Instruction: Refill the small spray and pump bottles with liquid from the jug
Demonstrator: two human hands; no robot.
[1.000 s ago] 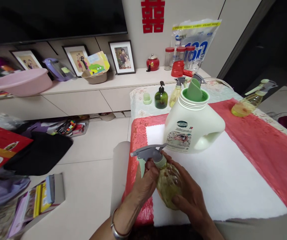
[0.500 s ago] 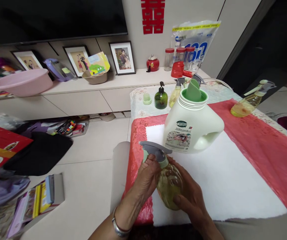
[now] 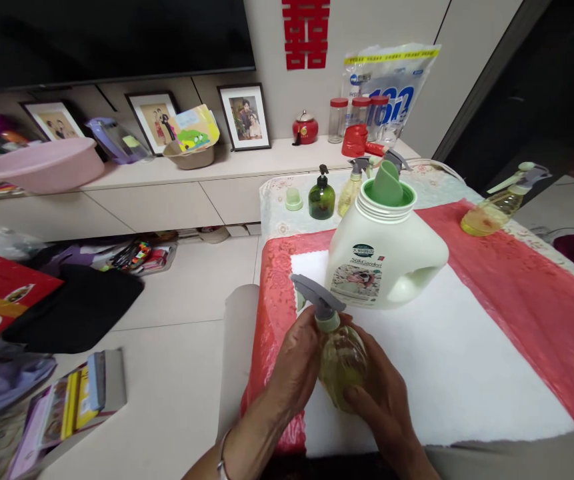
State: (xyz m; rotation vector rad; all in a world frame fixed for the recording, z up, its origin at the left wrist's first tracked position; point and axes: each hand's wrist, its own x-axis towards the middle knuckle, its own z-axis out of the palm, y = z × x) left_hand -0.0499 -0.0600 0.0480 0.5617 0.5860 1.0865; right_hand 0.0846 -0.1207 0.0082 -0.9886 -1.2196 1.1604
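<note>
A clear spray bottle with yellowish liquid and a grey trigger head is held between both hands over the near part of the white cloth. My left hand is closed about its neck and upper left side, just below the trigger; some of its fingertips are hidden. My right hand wraps the right side of the bottle, thumb across the front. Just beyond stands a large pale green detergent jug, uncapped, with a green spout in its mouth.
Behind the jug stand a green pump bottle, a light green cap and another spray bottle. One more spray bottle is at the right on the red plastic sheet. A low cabinet runs along the wall.
The spray bottle has shifted slightly right and its head has turned a little. My left hand has moved from the trigger down to the neck and side of the bottle.
</note>
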